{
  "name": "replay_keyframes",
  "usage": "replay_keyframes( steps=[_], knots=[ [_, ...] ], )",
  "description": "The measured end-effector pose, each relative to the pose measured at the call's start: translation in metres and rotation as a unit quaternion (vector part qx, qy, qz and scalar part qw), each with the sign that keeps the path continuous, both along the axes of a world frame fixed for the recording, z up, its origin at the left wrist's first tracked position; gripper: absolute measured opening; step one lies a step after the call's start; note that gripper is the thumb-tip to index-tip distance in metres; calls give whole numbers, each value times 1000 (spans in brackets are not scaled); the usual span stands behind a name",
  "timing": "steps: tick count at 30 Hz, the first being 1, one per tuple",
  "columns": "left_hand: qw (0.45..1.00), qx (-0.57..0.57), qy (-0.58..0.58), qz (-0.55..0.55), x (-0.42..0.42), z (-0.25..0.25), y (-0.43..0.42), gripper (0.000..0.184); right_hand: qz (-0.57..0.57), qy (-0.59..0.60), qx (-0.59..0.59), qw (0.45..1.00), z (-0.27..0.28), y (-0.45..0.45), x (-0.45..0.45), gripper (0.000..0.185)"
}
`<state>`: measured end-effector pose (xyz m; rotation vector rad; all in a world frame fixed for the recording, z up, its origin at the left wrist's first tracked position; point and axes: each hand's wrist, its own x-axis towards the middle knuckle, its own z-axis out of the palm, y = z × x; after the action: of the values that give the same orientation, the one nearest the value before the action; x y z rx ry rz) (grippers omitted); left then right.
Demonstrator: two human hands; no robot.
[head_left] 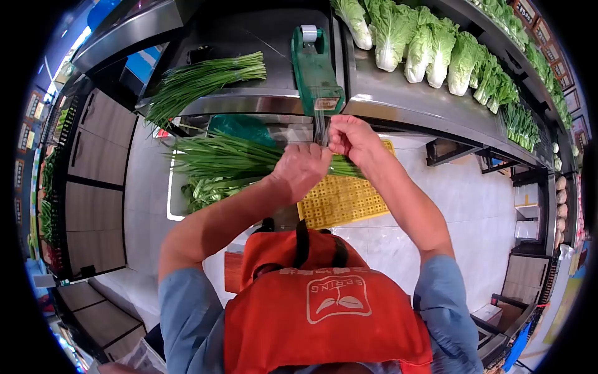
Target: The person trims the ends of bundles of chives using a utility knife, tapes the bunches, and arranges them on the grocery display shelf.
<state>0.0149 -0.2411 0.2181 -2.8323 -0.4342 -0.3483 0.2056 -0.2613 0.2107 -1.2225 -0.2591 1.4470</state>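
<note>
My left hand is closed around a bunch of garlic chives, whose long green leaves point left and whose pale stems show beyond my right wrist. Just right of it, my right hand has its fingers pinched on a strip of clear tape. The strip runs up to a green tape dispenser on the counter's front edge. Part of the stems is hidden behind my hands.
Another bunch of chives lies on the dark metal counter. Napa cabbages line the shelf at right. Below my hands are a yellow crate and a white bin holding greens. A green plastic bag lies behind the chives.
</note>
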Motion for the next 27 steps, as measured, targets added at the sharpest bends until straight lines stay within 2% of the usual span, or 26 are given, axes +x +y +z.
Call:
replay_keyframes(
  steps=[3,4,10,16,20,23,25,27],
  knots=[
    [998,21,0,-62,-14,1,-10,35,57,6,-54,997,-25,1,2,10],
    [997,12,23,-68,-17,-4,-10,45,48,24,-65,996,-32,3,0,12],
    [997,6,33,-69,-27,-7,-9,45,75,-13,-85,993,-31,7,-9,17],
    [996,28,-46,-67,-26,-12,-1,38,99,-31,-93,990,-33,13,-2,19],
    [991,-5,-89,-104,-25,-22,5,31,126,-25,-102,986,-42,15,-3,14],
    [993,-26,-76,-91,-26,-28,7,33,150,-198,-93,964,-22,21,0,12],
    [995,-28,-43,-81,-25,-24,7,36,57,-390,12,919,-40,32,18,10],
    [996,-31,-19,-83,-21,-25,5,36,31,-306,-40,951,-36,39,28,14]
  ],
)
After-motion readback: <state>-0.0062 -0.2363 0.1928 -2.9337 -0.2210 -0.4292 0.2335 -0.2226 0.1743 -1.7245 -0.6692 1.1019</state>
